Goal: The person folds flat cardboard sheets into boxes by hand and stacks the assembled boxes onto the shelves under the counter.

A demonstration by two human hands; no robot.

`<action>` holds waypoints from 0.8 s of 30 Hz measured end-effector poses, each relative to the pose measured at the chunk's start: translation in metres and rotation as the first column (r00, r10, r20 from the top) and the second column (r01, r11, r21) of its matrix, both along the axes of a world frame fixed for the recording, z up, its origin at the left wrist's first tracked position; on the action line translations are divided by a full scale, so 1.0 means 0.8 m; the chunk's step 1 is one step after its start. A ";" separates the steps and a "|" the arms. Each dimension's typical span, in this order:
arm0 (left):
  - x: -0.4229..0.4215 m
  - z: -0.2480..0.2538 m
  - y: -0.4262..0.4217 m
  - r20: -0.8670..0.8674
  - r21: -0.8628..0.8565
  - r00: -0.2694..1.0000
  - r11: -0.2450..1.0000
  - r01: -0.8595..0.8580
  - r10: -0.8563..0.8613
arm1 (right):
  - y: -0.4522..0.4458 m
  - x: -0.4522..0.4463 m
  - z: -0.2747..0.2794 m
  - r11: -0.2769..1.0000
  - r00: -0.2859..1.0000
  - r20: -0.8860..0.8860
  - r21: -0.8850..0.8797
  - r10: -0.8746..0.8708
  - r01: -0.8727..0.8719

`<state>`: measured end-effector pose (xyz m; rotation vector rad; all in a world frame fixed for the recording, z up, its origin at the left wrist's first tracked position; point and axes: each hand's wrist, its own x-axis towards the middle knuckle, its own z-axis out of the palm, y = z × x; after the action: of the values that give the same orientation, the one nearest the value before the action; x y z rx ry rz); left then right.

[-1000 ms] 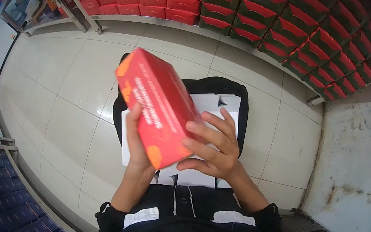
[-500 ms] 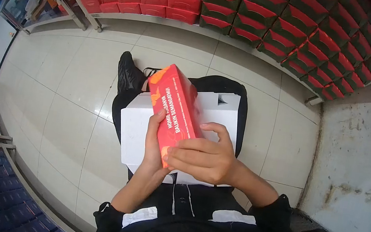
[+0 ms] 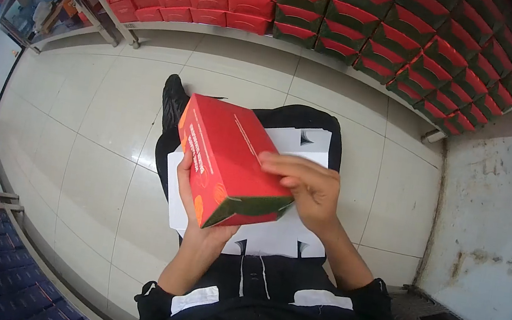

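— Where to find the red box (image 3: 231, 147)?
— Up in front of the body, tilted above the lap, between both hands.
— And the long axis?
— Pointing away and a little to the left, with the dark green end panel (image 3: 255, 209) turned back toward the body.
— Nearer to which hand?
— To the left hand (image 3: 197, 230): gripping, with thumb along the lettered side, palm by the near end, other fingers out of sight. Off to the left of the right hand (image 3: 316, 195), at the box's right edge: fingers straight and close together, pinching nothing; fingertip contact impossible to tell.
— Underneath?
— White cardboard (image 3: 271, 241) across black trousers (image 3: 314, 116).
— Farther out?
— Black shoe (image 3: 175, 99), pale tiled floor (image 3: 113, 107), then racked red cartons (image 3: 251, 5) ahead, dark blue cartons (image 3: 6, 262) at lower left.
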<state>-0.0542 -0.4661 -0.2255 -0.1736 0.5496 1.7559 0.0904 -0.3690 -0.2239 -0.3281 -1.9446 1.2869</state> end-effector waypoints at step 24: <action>0.038 0.004 0.003 -0.113 -0.053 0.982 0.986 -0.155 0.149 | -0.054 -0.021 -0.031 0.617 0.841 -0.265 0.582 -0.472 0.530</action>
<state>-0.0238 -0.4638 -0.2221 -0.1671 0.6847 1.9062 0.0740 -0.4120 -0.2484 -0.4182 -1.8914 0.2233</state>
